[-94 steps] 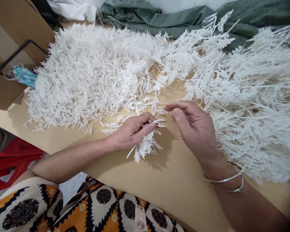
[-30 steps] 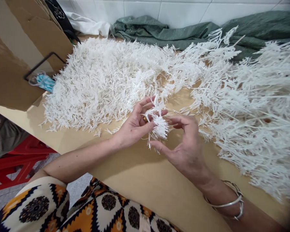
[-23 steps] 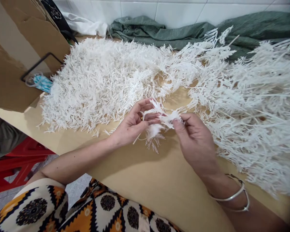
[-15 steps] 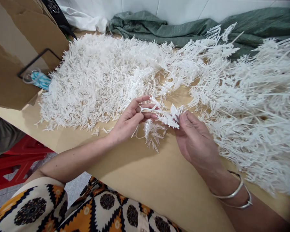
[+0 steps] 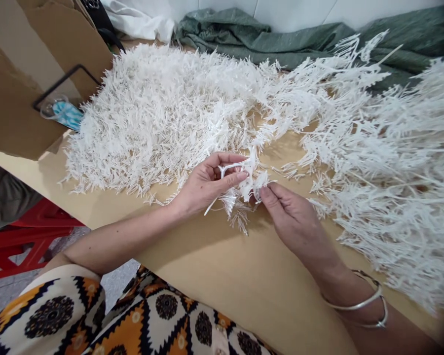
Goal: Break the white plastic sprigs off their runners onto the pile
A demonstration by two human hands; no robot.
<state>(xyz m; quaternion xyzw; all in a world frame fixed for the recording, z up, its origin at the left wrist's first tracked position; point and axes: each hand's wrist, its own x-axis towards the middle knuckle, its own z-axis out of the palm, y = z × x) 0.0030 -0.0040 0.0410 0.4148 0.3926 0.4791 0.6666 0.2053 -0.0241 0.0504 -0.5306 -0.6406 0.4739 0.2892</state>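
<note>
My left hand point(image 5: 210, 182) is closed on a white plastic sprig point(image 5: 248, 170), thumb and fingers pinching its stem and branches. Pinched between the thumb and fingers of my right hand point(image 5: 288, 209) are white tips of what looks like the same sprig. The two hands are close together over the table, with only the white pieces between them. Below and behind the left fingers hang more thin white strands point(image 5: 240, 217). Just beyond the hands lies a large heap of small white sprigs point(image 5: 163, 113); longer white branches point(image 5: 392, 197) are piled to the right.
A tan table point(image 5: 225, 276) bears the piles. At the left stand a cardboard box point(image 5: 18, 98) and a clear plastic cup point(image 5: 54, 108) with a blue-and-white piece. Green cloth point(image 5: 237, 34) lies along the tiled wall. A red stool point(image 5: 33, 241) is below the table's left edge.
My right hand has come closer to the left, bringing the sprig's tips inward. The left thumb has moved forward over the sprig, and the view has shifted slightly.
</note>
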